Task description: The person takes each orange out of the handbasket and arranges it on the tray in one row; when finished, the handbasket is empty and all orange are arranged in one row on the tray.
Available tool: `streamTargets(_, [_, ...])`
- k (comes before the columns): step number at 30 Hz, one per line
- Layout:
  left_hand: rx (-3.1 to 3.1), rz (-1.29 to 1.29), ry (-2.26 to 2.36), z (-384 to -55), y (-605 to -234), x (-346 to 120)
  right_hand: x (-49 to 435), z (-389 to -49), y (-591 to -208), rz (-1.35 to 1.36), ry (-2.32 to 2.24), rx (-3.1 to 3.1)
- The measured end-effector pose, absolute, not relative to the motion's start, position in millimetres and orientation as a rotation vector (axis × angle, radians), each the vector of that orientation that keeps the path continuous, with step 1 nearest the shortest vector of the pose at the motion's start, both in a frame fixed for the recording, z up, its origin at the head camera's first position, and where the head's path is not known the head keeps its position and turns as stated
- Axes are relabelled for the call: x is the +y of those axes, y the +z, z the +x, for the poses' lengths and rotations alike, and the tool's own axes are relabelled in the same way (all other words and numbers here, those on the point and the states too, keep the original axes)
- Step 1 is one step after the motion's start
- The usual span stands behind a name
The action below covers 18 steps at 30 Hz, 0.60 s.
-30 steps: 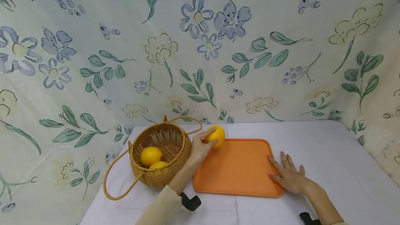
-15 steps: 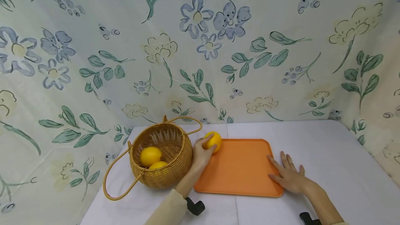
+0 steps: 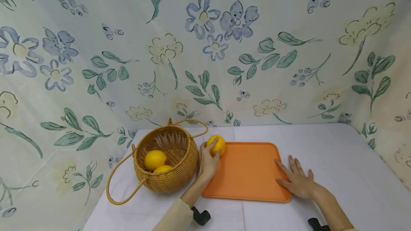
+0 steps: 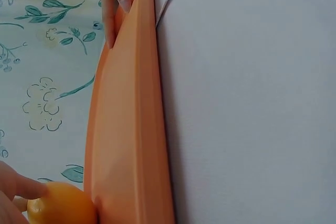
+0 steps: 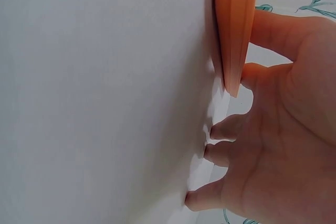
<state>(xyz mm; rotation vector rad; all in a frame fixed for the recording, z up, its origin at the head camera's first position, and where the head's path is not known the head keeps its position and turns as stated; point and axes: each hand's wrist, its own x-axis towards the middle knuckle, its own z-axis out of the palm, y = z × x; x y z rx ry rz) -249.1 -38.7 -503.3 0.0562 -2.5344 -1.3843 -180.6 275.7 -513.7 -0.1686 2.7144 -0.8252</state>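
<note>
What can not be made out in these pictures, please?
Front fruit: head view, lower part hidden by the basket wall.
Held fruit: head view, partly covered by the left hand; left wrist view, cut off by the bottom edge.
Orange tray: head view, left rim partly behind that hand.
Right hand: right wrist view, cut off by the right edge.

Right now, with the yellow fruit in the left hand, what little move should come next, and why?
I'd probably open the left hand gently and let the yellow fruit go. It looks to be down at the far left corner of the orange tray, and the right hand touches the tray's right edge, which may help keep it steady.
</note>
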Motion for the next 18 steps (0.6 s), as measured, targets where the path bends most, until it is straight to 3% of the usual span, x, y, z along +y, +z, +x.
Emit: streamTargets(18, [-2.617, -0.075, -1.340, -260.1, -499.1, -45.0, 286.1, -184.5, -538.9, -0.197, -0.892, 2.740])
